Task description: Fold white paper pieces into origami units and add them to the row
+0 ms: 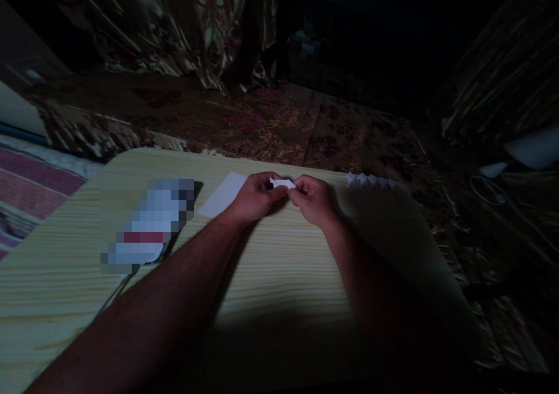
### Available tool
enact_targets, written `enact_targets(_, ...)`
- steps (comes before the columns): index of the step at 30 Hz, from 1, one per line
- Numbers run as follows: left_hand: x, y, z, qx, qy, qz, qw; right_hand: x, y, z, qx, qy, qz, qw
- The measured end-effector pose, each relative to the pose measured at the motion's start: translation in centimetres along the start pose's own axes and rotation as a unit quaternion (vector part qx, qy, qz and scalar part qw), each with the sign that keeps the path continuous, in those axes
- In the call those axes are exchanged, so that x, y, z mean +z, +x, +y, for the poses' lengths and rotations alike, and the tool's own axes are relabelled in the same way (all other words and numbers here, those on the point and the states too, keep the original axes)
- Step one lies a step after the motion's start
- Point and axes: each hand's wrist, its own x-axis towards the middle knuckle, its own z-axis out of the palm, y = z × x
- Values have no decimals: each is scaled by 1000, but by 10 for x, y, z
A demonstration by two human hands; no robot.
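Near the far edge of the table, both of my hands pinch a small folded piece of white paper (283, 183) between them. My left hand (258, 197) has its thumb and fingers closed on the paper's left part. On the other side, my right hand (312, 199) grips the right end, its fingers curled in. The fingers cover part of the paper, so its full shape is hidden. Just left of my left hand lies a flat white sheet of paper (223, 195). Several small white folded paper stars (371, 181) stand in a row beyond my right hand.
A pale wood-grain table (279, 272) lies under my arms. A blurred-out device (152, 222), with a cable running from it, rests on the left. Patterned brown cloth (262, 117) covers the surface behind the table. A white cable (484, 193) hangs at the right.
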Motion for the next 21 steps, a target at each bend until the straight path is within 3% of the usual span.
enact_targets(14, 0, -2, 5, 8, 27, 35, 999, -6, 0, -2, 29, -18, -55, 998)
enact_targets(17, -2, -1, 4, 3, 24, 38, 999, -9, 0, -4, 41, 32, -77, 996)
enact_targets(21, -3, 1, 3, 1, 21, 28, 999, -12, 1, -6, 39, 108, -56, 992)
